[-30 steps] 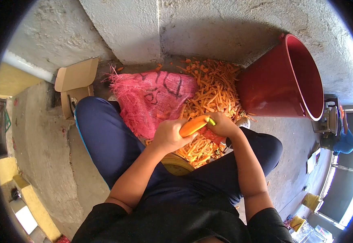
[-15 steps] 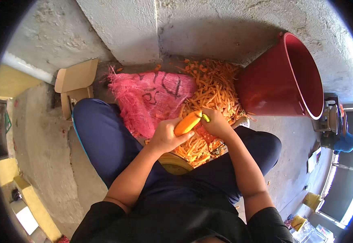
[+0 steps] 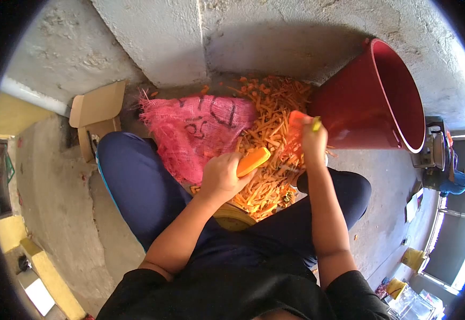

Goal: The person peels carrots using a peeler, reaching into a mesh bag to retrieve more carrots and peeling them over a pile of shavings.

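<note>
In my left hand (image 3: 222,178), the fingers are closed around a thick orange carrot (image 3: 253,161), its pale cut end pointing up and right. My right hand (image 3: 313,146) is raised beside the red bucket, apart from the carrot. Its fingers are wrapped around a tool with a yellow-green end (image 3: 317,124). A broad orange-red part (image 3: 295,125), smeared by motion, shows beside those fingers; the tool's exact kind is unclear. Beneath and beyond both hands spreads a heap of orange peelings (image 3: 272,130), some of it between my legs.
A pink mesh sack (image 3: 200,125) with black lettering lies left of the heap. At right, a large dark red bucket (image 3: 358,109) tilts by the concrete wall (image 3: 275,32). An open cardboard box (image 3: 98,109) stands left. A person in blue (image 3: 455,183) is far right.
My right hand has moved up and right with the tool, away from the carrot. My left hand still holds the carrot, nearly in place.
</note>
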Motion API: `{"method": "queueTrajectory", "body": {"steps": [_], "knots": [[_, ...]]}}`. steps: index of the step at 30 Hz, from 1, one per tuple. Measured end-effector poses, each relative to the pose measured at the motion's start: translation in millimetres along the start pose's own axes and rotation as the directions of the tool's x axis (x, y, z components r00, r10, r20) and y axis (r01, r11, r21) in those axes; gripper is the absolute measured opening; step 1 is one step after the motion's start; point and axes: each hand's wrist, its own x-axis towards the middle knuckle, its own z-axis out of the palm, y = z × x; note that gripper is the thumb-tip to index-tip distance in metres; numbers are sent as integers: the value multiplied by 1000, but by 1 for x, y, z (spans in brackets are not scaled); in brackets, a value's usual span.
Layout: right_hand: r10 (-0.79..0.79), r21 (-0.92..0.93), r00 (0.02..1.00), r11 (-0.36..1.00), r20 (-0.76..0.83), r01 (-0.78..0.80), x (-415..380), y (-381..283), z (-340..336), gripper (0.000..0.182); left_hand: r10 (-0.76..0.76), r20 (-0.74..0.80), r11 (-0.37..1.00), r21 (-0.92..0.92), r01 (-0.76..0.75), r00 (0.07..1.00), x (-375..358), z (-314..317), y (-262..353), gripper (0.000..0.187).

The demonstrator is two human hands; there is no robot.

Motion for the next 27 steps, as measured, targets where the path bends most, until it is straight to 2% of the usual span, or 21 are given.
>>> {"method": "queueTrajectory", "body": {"steps": [1, 2, 4, 6, 8, 10, 11, 14, 15, 16, 18, 19, 20, 22, 23, 24, 26, 27], "knots": [[18, 237, 996, 972, -82, 2, -1, -12, -11, 22, 2, 5, 1000, 26, -2, 1000, -1, 1, -1, 31], [87, 439, 994, 897, -68, -49, -5, -26, -21, 22, 2, 11, 999, 52, -3, 1000, -2, 2, -1, 32], [144, 667, 980, 745, -139, -15, -19, -53, -18, 21, -13, 20, 998, 68, 12, 1000, -4, 3, 1, 34], [33, 537, 981, 840, -189, 75, -25, -46, -7, 21, -25, 30, 996, 90, 23, 999, -5, 3, 4, 35], [-14, 342, 985, 937, -171, 73, -38, -51, 2, 21, -36, 39, 993, 115, 32, 999, -4, 1, 9, 35], [-126, 279, 961, 940, -245, 194, -39, -49, 13, 22, -29, 45, 993, 112, 23, 999, -5, 2, 10, 33], [-136, 181, 954, 965, -266, 188, -32, -44, 12, 24, -24, 47, 994, 108, 19, 999, -6, 3, 10, 32], [85, 235, 923, 972, -375, 6, 12, -9, 0, 24, -43, 16, 998, 42, 42, 999, -10, 6, 9, 30], [226, 463, 927, 884, -298, -67, 12, -22, -11, 24, -84, 27, 996, 24, 84, 996, -11, 5, 11, 28], [190, 523, 932, 852, -307, -1, 12, -24, -13, 24, -125, 40, 992, 9, 125, 991, -11, 3, 15, 26], [111, 567, 967, 823, -230, 41, 1, -26, -8, 23, -173, 67, 984, -36, 175, 983, -10, 3, 17, 25], [22, 551, 974, 827, -226, 109, -18, -44, -3, 22, -178, 80, 981, -66, 183, 981, -10, 6, 16, 25], [1, 512, 990, 856, -144, 74, -33, -54, -1, 19, -183, 96, 977, -95, 192, 979, -10, 8, 15, 26], [-96, 449, 982, 879, -162, 160, -41, -58, 11, 20, -246, 214, 950, -139, 279, 945, -14, 8, 14, 27], [-77, 464, 975, 870, -207, 167, -27, -37, 17, 21, -269, 273, 934, -159, 320, 923, -14, 9, 15, 28], [11, 400, 967, 911, -255, 95, -20, -40, 10, 22, -257, 294, 929, -186, 319, 920, -13, 6, 18, 27], [207, 593, 943, 805, -261, -13, 9, -23, -2, 21, -237, 330, 916, -238, 323, 914, -9, -4, 26, 27], [189, 653, 942, 757, -277, 40, 10, -30, -6, 20, -235, 325, 912, -252, 323, 916, -10, -3, 25, 27]]}}
